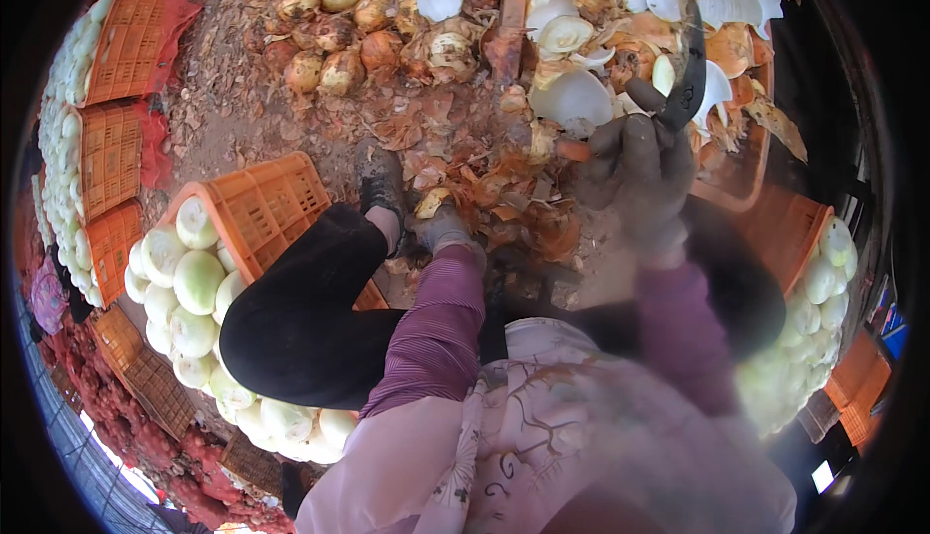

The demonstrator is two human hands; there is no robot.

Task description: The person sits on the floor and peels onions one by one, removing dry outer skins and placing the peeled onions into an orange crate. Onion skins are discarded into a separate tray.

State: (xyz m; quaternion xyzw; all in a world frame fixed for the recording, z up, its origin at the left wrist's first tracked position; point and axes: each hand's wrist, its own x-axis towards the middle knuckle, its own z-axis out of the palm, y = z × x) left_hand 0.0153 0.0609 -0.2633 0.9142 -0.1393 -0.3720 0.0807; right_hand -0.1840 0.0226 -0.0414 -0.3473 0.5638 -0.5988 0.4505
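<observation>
My left hand (447, 232), in a grey work glove, is low between my knees. At its fingertips it holds a yellow-brown onion (432, 202), partly hidden by the hand. My right hand (643, 163), in a dirty grey glove, is raised in front of my right knee. It grips a dark curved tool (686, 83), apparently a knife, which points away from me. A short orange piece (572, 150) shows by the fingers; I cannot tell whether it belongs to the tool. Behind that hand, white and brown onion peelings (574, 98) fill an orange container (752, 163).
Unpeeled onions (341, 40) lie ahead, beside an upright wooden bar (512, 18). Dry skins (523, 207) litter the ground. Orange crates of peeled onions stand by my left knee (265, 200) and right knee (777, 229). More filled crates (112, 160) line the left, near red mesh sacks (131, 418).
</observation>
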